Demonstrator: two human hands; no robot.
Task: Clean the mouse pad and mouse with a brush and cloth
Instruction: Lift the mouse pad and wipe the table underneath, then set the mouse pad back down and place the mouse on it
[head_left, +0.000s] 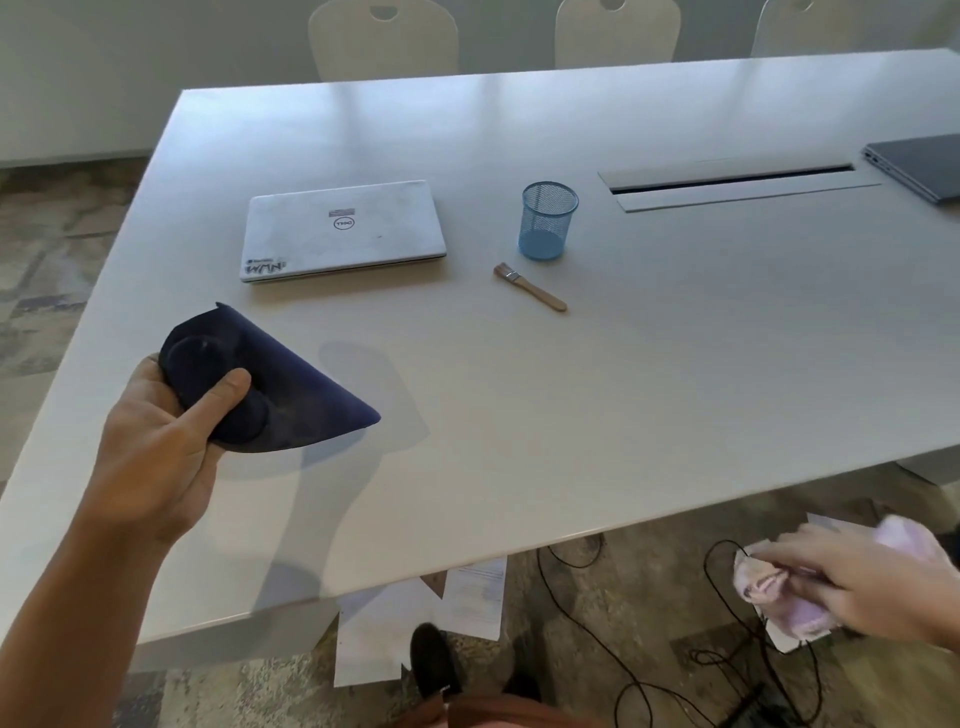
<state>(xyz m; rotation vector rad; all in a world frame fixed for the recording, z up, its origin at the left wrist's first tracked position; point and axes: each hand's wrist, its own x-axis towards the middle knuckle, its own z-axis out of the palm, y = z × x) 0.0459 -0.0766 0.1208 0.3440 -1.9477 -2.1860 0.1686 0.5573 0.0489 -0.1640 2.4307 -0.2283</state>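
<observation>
We've got the dark blue mouse pad (270, 384) gripped in our left hand (166, 436), fingers clamped on it, lifted over the tabletop (571, 389). Our right hand (878, 587) clutches the pink cloth (779, 597) below the edge. The brush (530, 286) lies beside the mesh cup (548, 220).

Bare forearms, no sleeves; black shoe (434, 662); reddish-brown garment (498, 713) at bottom edge

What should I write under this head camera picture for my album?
Left hand holds the mouse pad above the table; right hand grips a cloth.
</observation>
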